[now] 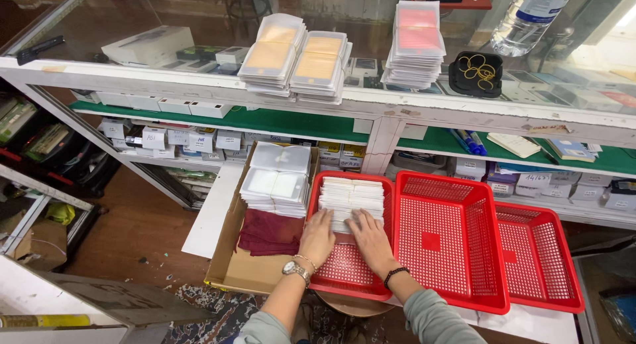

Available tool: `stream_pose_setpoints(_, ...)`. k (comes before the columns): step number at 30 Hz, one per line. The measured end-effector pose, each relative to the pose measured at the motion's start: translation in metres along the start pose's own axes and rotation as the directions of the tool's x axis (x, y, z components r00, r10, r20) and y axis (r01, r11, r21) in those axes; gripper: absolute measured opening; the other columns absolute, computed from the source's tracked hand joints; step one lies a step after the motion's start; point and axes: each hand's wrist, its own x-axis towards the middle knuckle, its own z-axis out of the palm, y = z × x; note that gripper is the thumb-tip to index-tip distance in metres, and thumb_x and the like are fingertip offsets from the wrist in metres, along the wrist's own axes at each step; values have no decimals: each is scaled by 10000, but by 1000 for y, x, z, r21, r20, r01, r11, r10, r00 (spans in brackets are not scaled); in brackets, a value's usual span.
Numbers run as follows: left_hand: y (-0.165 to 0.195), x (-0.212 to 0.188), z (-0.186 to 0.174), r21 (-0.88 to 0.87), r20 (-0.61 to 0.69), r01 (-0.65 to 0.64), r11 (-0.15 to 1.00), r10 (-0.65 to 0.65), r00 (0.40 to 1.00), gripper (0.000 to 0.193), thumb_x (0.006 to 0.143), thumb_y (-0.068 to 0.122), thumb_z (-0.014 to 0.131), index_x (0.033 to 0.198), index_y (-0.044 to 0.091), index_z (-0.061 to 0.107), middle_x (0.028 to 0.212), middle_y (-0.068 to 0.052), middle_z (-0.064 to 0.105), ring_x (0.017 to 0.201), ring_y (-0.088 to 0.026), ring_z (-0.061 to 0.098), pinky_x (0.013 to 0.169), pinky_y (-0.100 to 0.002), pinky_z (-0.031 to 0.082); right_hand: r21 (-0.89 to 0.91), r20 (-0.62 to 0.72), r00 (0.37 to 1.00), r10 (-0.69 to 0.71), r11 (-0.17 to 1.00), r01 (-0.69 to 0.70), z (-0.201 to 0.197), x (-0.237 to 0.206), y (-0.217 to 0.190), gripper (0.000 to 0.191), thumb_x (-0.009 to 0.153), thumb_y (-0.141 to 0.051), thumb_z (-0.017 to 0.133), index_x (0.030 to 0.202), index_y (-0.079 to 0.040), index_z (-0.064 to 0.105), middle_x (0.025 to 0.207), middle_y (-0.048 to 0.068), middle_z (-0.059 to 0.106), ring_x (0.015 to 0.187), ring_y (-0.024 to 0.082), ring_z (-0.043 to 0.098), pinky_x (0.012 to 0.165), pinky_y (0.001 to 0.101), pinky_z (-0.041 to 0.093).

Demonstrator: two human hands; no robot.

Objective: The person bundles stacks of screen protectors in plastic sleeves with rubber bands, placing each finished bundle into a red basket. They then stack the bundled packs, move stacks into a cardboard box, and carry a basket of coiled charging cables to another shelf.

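Your left hand [318,237] and right hand [370,237] press flat, fingers spread, on white packets [351,197] rowed left-to-right in the red basket [344,281], orange-fronted packs [295,58] far above.

Under both grips, the left grip [318,237] and the right grip [371,238], sits a red mesh-patterned basket [344,278] holding white flat packets [351,199]. Right of the right grip stand two more red baskets [457,251], the same grid of holes. Left of the left grip lies a maroon cloth [270,233] in a brown cardboard box [242,268]. Beyond the grips runs a green shelf [298,122].
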Motion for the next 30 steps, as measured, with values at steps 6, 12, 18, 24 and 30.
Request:
stream_pose_setpoints(6, -15, -12, 54, 379, 79, -113, 918, 90, 993, 868, 865, 43, 570, 1596, -45, 111, 1681, -247, 38, 1552, -393, 23, 1244, -541, 75, -273, 77, 995, 56, 961, -33, 26, 5, -8, 849, 897, -30, 520, 1597, 9, 42, 1678, 216, 33, 1543, 408, 20, 1222, 603, 69)
stream_pose_setpoints(12, 10, 15, 44, 435, 134, -19, 900, -44, 990, 776, 876, 245, 673, 1477, -100, 322, 1558, -309, 317, 1457, -436, 278, 1208, -580, 102, 106, 289, 952, 95, 986, -130, 2, 24, 4, 794, 971, -246, 582, 1579, -21, 123, 1669, 213, 51, 1540, 391, 33, 1228, 545, 117)
stream_pose_setpoints(18, 54, 84, -60, -470, -417, 1, 883, -223, 881, 280, 946, 164, 627, 1196, 50, 682, 1023, -151, 754, 969, -299, 708, 860, -421, 556, 880, -79, 897, 435, 453, -142, -89, 90, 43, 343, 994, -252, 591, 1261, -52, 670, 1053, 127, 807, 885, 228, 755, 798, 353, 596)
stream_pose_setpoints(24, 72, 179, -162, -960, -268, -277, 49, -464, 845, 353, 961, 193, 673, 1257, 19, 591, 1035, -84, 670, 937, -180, 646, 829, -307, 562, 940, -329, 858, 393, 227, 256, -193, 170, 50, 319, 1039, -204, 546, 1305, -76, 665, 1103, 42, 736, 936, 101, 683, 773, 241, 573)
stream_pose_setpoints(30, 86, 216, -194, -919, 150, -91, -384, -554, 819, 495, 810, 289, 858, 1103, -16, 601, 969, -82, 588, 870, -230, 644, 775, -344, 601, 878, -326, 826, 460, 472, 83, -222, 192, 25, 327, 1023, -163, 581, 1323, -115, 703, 1114, 93, 622, 901, 182, 647, 772, 301, 551)
